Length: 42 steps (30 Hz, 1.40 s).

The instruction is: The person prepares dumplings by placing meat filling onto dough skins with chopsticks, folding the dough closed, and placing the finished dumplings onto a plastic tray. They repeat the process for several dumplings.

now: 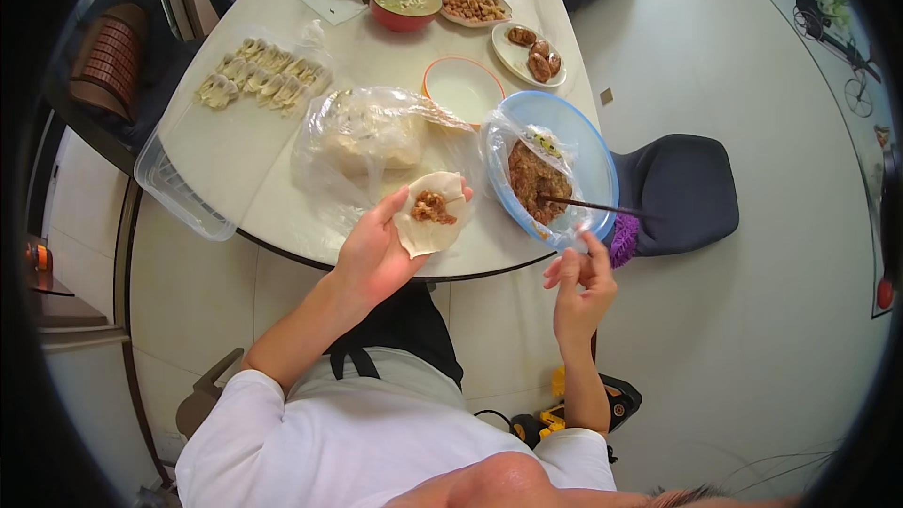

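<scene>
On my left hand (369,252) lies a round, pale dumpling wrapper (415,234), held at its edge by the thumb and fingers. A lump of brown meat filling (433,208) sits in the middle of the wrapper. My right hand (581,288) is raised just off the near rim of the blue bowl (595,152), its fingers loosely bent and apart, holding nothing. Inside the bowl, a clear plastic bag lines the side around more meat filling (536,179). Dark chopsticks (593,206) stand tilted in that filling, their upper ends leaning over the rim toward the right.
A plastic bag of wrappers (372,136) lies beyond my left hand. Several folded dumplings (268,75) sit at the far left. Behind are a white bowl with an orange rim (463,91), a red soup bowl (404,19) and a plate of brown food (527,66). A dark chair (682,193) stands at right.
</scene>
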Each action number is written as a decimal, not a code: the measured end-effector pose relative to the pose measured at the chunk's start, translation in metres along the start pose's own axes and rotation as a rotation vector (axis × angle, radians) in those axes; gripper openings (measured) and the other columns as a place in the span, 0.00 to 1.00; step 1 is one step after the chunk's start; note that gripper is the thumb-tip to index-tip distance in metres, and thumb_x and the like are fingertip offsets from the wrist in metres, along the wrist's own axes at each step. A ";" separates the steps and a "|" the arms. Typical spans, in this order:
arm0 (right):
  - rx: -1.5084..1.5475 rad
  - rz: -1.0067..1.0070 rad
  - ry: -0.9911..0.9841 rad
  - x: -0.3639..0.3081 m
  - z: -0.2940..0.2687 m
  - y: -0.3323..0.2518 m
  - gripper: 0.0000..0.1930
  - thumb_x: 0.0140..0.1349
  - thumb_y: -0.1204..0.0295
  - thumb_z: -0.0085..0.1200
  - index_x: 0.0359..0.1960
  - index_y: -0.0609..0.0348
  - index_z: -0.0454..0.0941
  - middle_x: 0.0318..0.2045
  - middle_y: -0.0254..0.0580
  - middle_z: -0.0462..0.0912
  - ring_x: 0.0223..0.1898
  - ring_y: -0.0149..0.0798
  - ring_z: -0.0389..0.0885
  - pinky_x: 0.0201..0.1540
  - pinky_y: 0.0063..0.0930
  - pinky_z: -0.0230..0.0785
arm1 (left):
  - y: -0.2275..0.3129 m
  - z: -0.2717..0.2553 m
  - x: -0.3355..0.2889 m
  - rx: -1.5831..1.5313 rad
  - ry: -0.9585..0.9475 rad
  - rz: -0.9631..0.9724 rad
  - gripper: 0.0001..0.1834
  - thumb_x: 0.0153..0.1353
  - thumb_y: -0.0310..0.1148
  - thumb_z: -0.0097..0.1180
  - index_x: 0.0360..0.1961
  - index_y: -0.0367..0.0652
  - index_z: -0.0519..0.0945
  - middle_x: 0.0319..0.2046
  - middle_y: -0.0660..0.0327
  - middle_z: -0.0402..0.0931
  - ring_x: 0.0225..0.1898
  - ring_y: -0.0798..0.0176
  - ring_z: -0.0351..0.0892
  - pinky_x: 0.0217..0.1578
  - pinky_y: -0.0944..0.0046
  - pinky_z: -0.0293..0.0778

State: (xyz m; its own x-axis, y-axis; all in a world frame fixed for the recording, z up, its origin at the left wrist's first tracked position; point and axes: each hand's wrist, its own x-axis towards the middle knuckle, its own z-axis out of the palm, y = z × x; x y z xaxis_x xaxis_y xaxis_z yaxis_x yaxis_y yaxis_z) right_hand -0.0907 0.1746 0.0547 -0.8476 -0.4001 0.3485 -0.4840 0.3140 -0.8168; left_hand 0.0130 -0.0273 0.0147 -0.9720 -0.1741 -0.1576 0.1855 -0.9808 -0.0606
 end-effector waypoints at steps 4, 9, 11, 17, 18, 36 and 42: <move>-0.410 -0.119 -0.040 -0.016 -0.012 0.014 0.09 0.67 0.68 0.49 0.32 0.61 0.70 0.12 0.31 0.72 0.13 0.22 0.68 0.16 0.15 0.56 | 0.010 0.004 -0.008 0.137 0.018 0.080 0.26 0.70 0.35 0.25 0.62 0.27 0.56 0.61 0.46 0.62 0.64 0.51 0.61 0.66 0.55 0.55; 0.141 0.265 0.088 -0.010 -0.046 0.052 0.09 0.67 0.66 0.49 0.31 0.56 0.69 0.11 0.29 0.66 0.11 0.23 0.66 0.14 0.16 0.54 | 0.011 -0.007 -0.007 0.115 -0.026 0.036 0.25 0.70 0.35 0.25 0.62 0.27 0.57 0.60 0.46 0.62 0.63 0.51 0.61 0.65 0.56 0.56; 0.185 0.367 0.116 -0.001 -0.059 0.067 0.09 0.67 0.67 0.49 0.32 0.57 0.69 0.11 0.30 0.66 0.10 0.24 0.66 0.14 0.16 0.55 | 0.008 -0.006 -0.006 0.078 -0.044 0.001 0.25 0.70 0.35 0.25 0.62 0.27 0.57 0.60 0.46 0.63 0.63 0.51 0.61 0.65 0.55 0.56; 0.375 0.089 0.293 0.052 -0.053 0.036 0.07 0.69 0.68 0.44 0.39 0.59 0.70 0.15 0.27 0.62 0.12 0.21 0.57 0.12 0.15 0.50 | 0.007 -0.007 -0.008 0.091 -0.084 -0.001 0.26 0.70 0.35 0.28 0.63 0.26 0.54 0.62 0.44 0.59 0.65 0.50 0.59 0.66 0.55 0.55; 0.388 0.068 0.196 0.061 -0.047 0.017 0.08 0.70 0.68 0.44 0.40 0.59 0.71 0.15 0.27 0.62 0.13 0.21 0.56 0.13 0.15 0.50 | 0.007 -0.008 -0.008 0.091 -0.087 0.007 0.26 0.70 0.35 0.28 0.63 0.26 0.54 0.62 0.44 0.59 0.65 0.50 0.59 0.66 0.55 0.55; -1.106 -0.528 -0.989 0.207 0.157 -0.010 0.23 0.50 0.81 0.45 0.48 0.49 0.80 0.45 0.42 0.78 0.54 0.45 0.70 0.54 0.40 0.63 | 0.027 0.007 -0.010 0.157 -0.083 0.126 0.26 0.72 0.41 0.29 0.65 0.35 0.57 0.64 0.47 0.58 0.65 0.51 0.58 0.66 0.53 0.53; -0.521 -0.517 -0.748 0.187 0.125 -0.013 0.19 0.55 0.80 0.42 0.46 0.58 0.79 0.45 0.47 0.79 0.52 0.48 0.72 0.56 0.37 0.62 | 0.032 0.005 0.001 0.113 -0.104 0.132 0.27 0.72 0.41 0.28 0.65 0.35 0.57 0.64 0.48 0.59 0.65 0.51 0.58 0.66 0.52 0.53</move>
State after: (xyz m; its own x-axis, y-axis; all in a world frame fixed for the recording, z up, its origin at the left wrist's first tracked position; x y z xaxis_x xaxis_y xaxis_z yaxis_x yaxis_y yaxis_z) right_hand -0.2151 -0.0120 0.0731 -0.2467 -0.9658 0.0804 -0.9333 0.2144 -0.2880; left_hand 0.0167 -0.0591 0.0178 -0.9510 -0.3044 -0.0541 0.3008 -0.9514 0.0655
